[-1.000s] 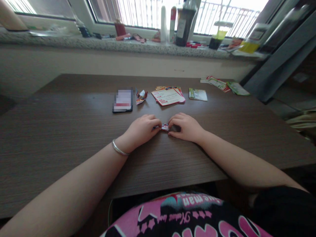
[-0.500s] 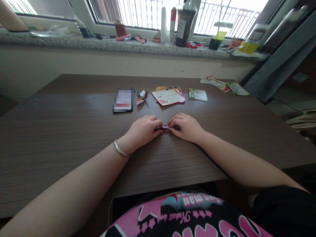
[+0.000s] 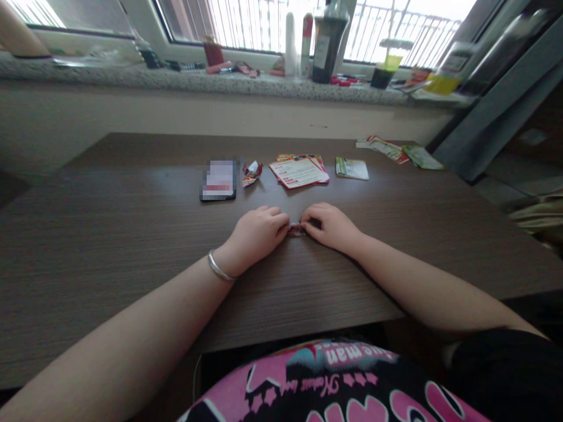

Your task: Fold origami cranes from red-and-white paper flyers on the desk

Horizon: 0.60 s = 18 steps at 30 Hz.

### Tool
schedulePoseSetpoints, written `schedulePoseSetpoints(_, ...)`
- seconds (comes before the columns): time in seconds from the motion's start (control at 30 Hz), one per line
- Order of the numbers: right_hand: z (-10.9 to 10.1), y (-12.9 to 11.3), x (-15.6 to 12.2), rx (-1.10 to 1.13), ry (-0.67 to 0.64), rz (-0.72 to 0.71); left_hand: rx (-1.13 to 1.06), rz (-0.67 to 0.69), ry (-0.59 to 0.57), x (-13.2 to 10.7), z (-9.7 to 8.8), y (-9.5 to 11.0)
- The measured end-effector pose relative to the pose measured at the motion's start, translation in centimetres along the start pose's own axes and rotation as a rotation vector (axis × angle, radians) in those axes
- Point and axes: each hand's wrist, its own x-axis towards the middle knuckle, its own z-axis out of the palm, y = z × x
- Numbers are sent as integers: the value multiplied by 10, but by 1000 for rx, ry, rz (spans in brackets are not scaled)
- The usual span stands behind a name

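Between my hands, low over the brown table [image 3: 132,234], is a small piece of folded printed paper [image 3: 296,230], reddish and white. My left hand [image 3: 261,231], with a silver bangle at the wrist, pinches its left end between thumb and fingers. The right end is pinched by my right hand [image 3: 332,225], thumb and index finger meeting at the paper. Most of the paper's ends are hidden by the fingertips. Just beyond my left hand stands a folded, crumpled-looking piece of colourful printed paper [image 3: 252,173].
A phone [image 3: 219,179] lies beyond my left hand. Farther back are a stack of printed cards [image 3: 299,171], a smaller green-white stack [image 3: 352,168] and several loose cards [image 3: 423,157]. Bottles and small items line the granite windowsill [image 3: 264,85] behind the table.
The paper between my fingers has turned, showing more of its printed face. My left fingers have shifted slightly at its end; the things on the table stay put.
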Motion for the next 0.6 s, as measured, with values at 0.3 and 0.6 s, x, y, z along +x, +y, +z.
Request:
schedulePoseSetpoints(0.3, 4, 2, -2, -84, -3, 31, -5, -6, 5, 0, 0, 2)
schedulePoseSetpoints(0.6, 7, 6, 0, -9, 7, 29, -117, -62, 18, 0, 0, 2)
